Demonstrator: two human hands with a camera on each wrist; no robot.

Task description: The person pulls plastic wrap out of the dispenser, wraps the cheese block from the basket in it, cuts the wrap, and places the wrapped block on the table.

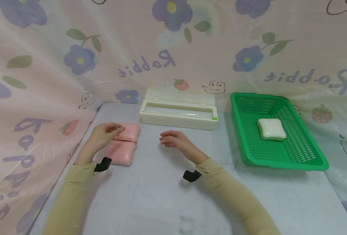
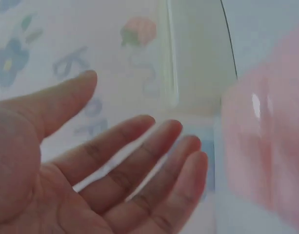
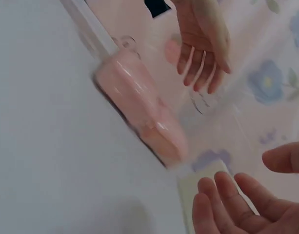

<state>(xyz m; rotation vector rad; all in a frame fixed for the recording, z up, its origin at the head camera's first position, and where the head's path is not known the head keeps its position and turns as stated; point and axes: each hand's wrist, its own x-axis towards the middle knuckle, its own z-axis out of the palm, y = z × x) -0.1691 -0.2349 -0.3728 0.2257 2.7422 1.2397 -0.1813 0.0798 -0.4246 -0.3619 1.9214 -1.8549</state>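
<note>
Though untouched, pink blocks (image 1: 123, 143) end-to-end, depthwise.

I see two pink wrapped blocks (image 1: 124, 143) lying flat, side by side and touching, left of frame centre on the table.

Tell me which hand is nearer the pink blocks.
Left. The left hand hovers right at the pink blocks, its fingers over the far one. The right hand floats over bare table beside them, clearly apart.

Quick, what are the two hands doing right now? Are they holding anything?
Left hand: open, holding nothing, above the pink blocks.
Right hand: open, holding nothing.
</note>
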